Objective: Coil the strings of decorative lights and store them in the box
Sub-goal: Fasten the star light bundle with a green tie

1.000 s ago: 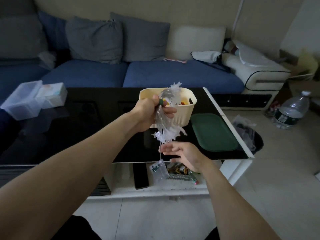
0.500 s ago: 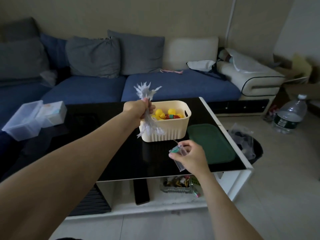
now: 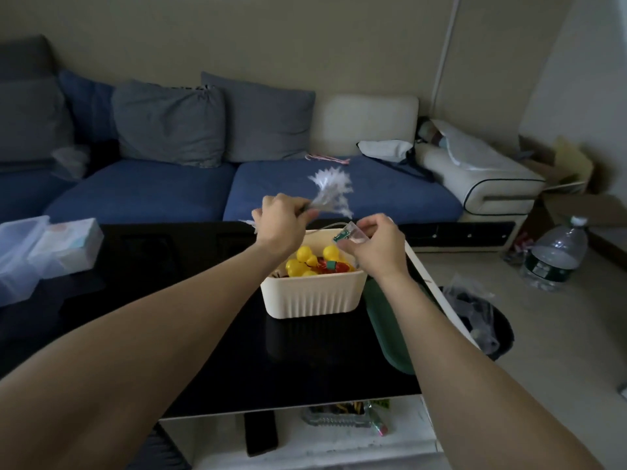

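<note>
Coiled star lights (image 3: 330,191) held just above the cream box (image 3: 312,295) on the black worktop (image 3: 203,334).

The left hand (image 3: 281,225) grips the bundle, which fans up and to the right; the right hand (image 3: 376,242) pinches the clear battery case (image 3: 349,234) on its wire. A loosened grip could let the coil spring apart, or the stars snag the yellow bulbs (image 3: 310,261) already inside.

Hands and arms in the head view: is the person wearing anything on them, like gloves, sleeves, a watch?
Nothing visible. The left hand and right hand are bare, with no gloves, rings or watch showing. Both forearms are uncovered as far as the frame edge, with no sleeve, band, cable or marking in view.
</note>
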A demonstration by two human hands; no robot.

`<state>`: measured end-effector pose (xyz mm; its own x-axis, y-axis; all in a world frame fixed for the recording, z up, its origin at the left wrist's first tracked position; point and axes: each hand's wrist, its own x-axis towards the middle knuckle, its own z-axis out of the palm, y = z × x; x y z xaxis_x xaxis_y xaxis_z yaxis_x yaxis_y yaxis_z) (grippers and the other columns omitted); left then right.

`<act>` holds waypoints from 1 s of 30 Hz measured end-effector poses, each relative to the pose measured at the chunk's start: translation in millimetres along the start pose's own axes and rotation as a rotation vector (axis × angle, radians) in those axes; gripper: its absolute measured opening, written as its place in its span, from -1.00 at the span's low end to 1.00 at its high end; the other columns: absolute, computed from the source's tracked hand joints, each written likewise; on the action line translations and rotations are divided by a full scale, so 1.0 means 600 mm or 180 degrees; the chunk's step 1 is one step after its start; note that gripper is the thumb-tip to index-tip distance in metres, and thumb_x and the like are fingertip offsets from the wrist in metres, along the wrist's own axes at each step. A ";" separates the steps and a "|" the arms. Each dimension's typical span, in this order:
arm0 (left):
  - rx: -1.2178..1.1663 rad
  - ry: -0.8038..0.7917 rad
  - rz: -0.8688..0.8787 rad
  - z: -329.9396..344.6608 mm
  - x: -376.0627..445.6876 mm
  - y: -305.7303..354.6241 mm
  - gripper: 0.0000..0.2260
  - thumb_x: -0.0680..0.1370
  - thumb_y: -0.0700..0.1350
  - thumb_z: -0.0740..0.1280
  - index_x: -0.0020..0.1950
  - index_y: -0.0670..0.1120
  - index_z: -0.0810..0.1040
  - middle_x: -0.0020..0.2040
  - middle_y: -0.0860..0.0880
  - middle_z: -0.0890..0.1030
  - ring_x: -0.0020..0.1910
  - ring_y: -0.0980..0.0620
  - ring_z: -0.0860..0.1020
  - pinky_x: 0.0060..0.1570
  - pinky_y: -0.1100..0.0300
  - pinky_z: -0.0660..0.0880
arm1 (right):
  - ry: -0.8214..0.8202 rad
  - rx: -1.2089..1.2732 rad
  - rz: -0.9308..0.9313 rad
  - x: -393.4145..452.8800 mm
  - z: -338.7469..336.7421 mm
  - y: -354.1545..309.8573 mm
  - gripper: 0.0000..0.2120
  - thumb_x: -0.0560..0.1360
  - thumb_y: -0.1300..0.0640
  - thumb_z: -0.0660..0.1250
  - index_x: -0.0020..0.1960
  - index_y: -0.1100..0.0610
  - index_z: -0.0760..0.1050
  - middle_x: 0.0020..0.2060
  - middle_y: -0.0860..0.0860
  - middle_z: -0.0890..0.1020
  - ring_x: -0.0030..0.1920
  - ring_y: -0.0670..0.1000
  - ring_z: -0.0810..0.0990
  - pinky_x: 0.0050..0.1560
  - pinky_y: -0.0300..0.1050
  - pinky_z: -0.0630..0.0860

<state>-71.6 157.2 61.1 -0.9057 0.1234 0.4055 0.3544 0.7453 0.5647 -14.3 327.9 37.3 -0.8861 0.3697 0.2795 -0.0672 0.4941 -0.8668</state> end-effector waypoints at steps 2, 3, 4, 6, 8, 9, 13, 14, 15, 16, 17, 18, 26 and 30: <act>0.0218 -0.0148 -0.0105 0.029 0.011 -0.022 -0.83 0.57 0.14 0.32 0.01 0.14 0.66 -0.04 -0.04 0.59 0.07 -0.13 0.42 -0.03 0.01 0.31 | -0.0052 -0.0055 0.0197 0.018 0.024 0.015 -0.54 0.29 0.09 0.66 0.08 0.15 0.54 0.01 0.04 0.64 -0.05 -0.01 0.63 -0.15 -0.21 0.56; 0.0193 -0.0199 -0.0131 0.040 0.011 -0.031 -0.82 0.56 0.15 0.33 0.03 0.14 0.67 -0.04 -0.06 0.61 0.06 -0.15 0.47 -0.03 0.01 0.37 | -0.0109 -0.0066 0.0296 0.022 0.032 0.022 -0.52 0.30 0.09 0.66 0.11 0.16 0.54 0.02 0.05 0.63 -0.09 -0.04 0.61 -0.22 -0.27 0.54; 0.0141 -0.0275 -0.0103 0.050 0.009 -0.039 -0.81 0.56 0.12 0.34 0.06 0.09 0.68 -0.05 -0.07 0.65 0.04 -0.14 0.53 -0.02 0.03 0.44 | -0.0172 -0.0064 0.0397 0.026 0.039 0.030 -0.50 0.31 0.09 0.65 0.16 0.17 0.53 0.04 0.05 0.62 -0.14 -0.08 0.58 -0.29 -0.34 0.50; 0.0090 -0.0581 -0.0034 0.063 -0.004 -0.046 -0.80 0.57 0.02 0.38 0.06 -0.05 0.70 -0.09 -0.06 0.69 -0.04 -0.07 0.61 -0.05 0.11 0.48 | -0.0199 -0.0095 0.0520 0.028 0.046 0.046 -0.43 0.32 0.05 0.64 0.24 0.17 0.50 0.06 0.04 0.60 -0.13 -0.10 0.56 -0.35 -0.42 0.39; 0.0057 -0.0861 -0.0093 0.077 -0.017 -0.052 -0.80 0.56 0.01 0.39 0.03 -0.09 0.70 -0.12 -0.03 0.69 -0.11 -0.02 0.63 -0.07 0.13 0.51 | -0.0150 -0.0181 0.0492 0.031 0.052 0.062 -0.38 0.33 0.00 0.63 0.28 0.16 0.48 0.11 0.05 0.60 -0.02 -0.05 0.56 -0.24 -0.37 0.38; 0.0042 -0.0976 -0.0142 0.084 -0.020 -0.053 -0.79 0.56 0.02 0.39 0.04 -0.09 0.69 -0.12 -0.02 0.69 -0.13 0.00 0.62 -0.03 0.10 0.53 | -0.0174 -0.0207 0.0454 0.030 0.053 0.064 -0.40 0.36 -0.01 0.61 0.29 0.15 0.48 0.13 0.05 0.60 0.02 -0.04 0.57 -0.15 -0.32 0.40; 0.0319 -0.1538 -0.0092 0.090 -0.015 -0.049 -0.71 0.54 0.07 0.40 0.02 -0.15 0.63 -0.15 -0.09 0.64 -0.22 -0.01 0.54 -0.18 0.12 0.46 | -0.0653 -0.0166 0.0334 0.032 0.047 0.060 -0.53 0.45 0.06 0.51 0.31 0.10 0.47 0.21 0.01 0.56 0.18 -0.03 0.56 0.08 -0.24 0.43; 0.0479 -0.1622 -0.0082 0.089 -0.012 -0.049 -0.72 0.55 0.05 0.38 0.03 -0.17 0.61 -0.09 -0.12 0.64 -0.16 -0.05 0.54 -0.16 0.12 0.44 | -0.0840 -0.0249 0.0245 0.030 0.040 0.058 -0.55 0.46 0.08 0.51 0.30 0.09 0.49 0.20 -0.02 0.53 0.19 -0.04 0.54 0.08 -0.23 0.42; 0.0700 -0.1650 -0.0109 0.086 -0.009 -0.050 -0.75 0.57 0.02 0.35 0.05 -0.16 0.58 0.00 -0.14 0.62 -0.06 -0.09 0.54 -0.08 0.09 0.45 | -0.1013 -0.0404 0.0126 0.029 0.034 0.056 -0.56 0.45 0.06 0.53 0.28 0.09 0.52 0.17 -0.05 0.51 0.18 -0.05 0.52 0.08 -0.23 0.41; 0.0992 -0.1625 -0.0135 0.081 -0.007 -0.051 -0.77 0.59 0.00 0.30 0.08 -0.14 0.56 0.10 -0.15 0.59 0.09 -0.13 0.51 0.05 0.04 0.43 | -0.1150 -0.0589 -0.0018 0.028 0.028 0.055 -0.58 0.43 0.02 0.56 0.23 0.09 0.55 0.12 -0.08 0.49 0.14 -0.07 0.50 0.07 -0.22 0.40; 0.1304 -0.1537 -0.0129 0.076 -0.004 -0.055 -0.77 0.60 0.00 0.27 0.11 -0.13 0.55 0.16 -0.14 0.55 0.21 -0.16 0.44 0.17 -0.01 0.38 | -0.1237 -0.0758 -0.0152 0.026 0.024 0.055 -0.60 0.41 -0.02 0.57 0.18 0.09 0.59 0.07 -0.09 0.48 0.10 -0.08 0.50 0.06 -0.21 0.40; 0.1577 -0.1397 -0.0054 0.070 -0.001 -0.058 -0.77 0.60 0.01 0.26 0.11 -0.11 0.57 0.18 -0.13 0.53 0.25 -0.17 0.40 0.22 -0.04 0.34 | -0.1274 -0.0902 -0.0256 0.026 0.021 0.055 -0.64 0.41 -0.05 0.57 0.11 0.10 0.63 0.03 -0.11 0.48 0.07 -0.08 0.50 0.05 -0.19 0.41; 0.1064 -0.0493 0.0044 0.085 -0.015 -0.086 -0.84 0.58 -0.15 0.35 0.12 -0.07 0.67 0.10 -0.09 0.50 -0.08 -0.09 0.57 -0.02 0.01 0.58 | -0.1270 -0.1422 -0.0446 0.027 0.042 0.051 -0.83 0.58 0.01 0.39 -0.15 0.01 0.66 -0.23 -0.06 0.66 -0.20 -0.10 0.61 -0.21 -0.22 0.46; 0.0797 -0.1114 -0.0348 0.097 -0.019 -0.087 -0.69 0.60 0.08 0.25 0.14 -0.10 0.64 0.20 -0.11 0.47 0.03 -0.16 0.56 0.11 -0.09 0.52 | -0.1120 -0.1300 -0.0836 0.008 0.037 0.069 -0.60 0.65 0.08 0.26 -0.37 -0.02 0.40 -0.38 -0.12 0.46 -0.33 -0.10 0.45 -0.28 -0.12 0.34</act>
<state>-93.3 155.2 -14.8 -0.9742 0.2173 0.0609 0.2239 0.8967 0.3817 -31.7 332.4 -6.4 -0.9670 -0.0543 0.2489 -0.1848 0.8219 -0.5388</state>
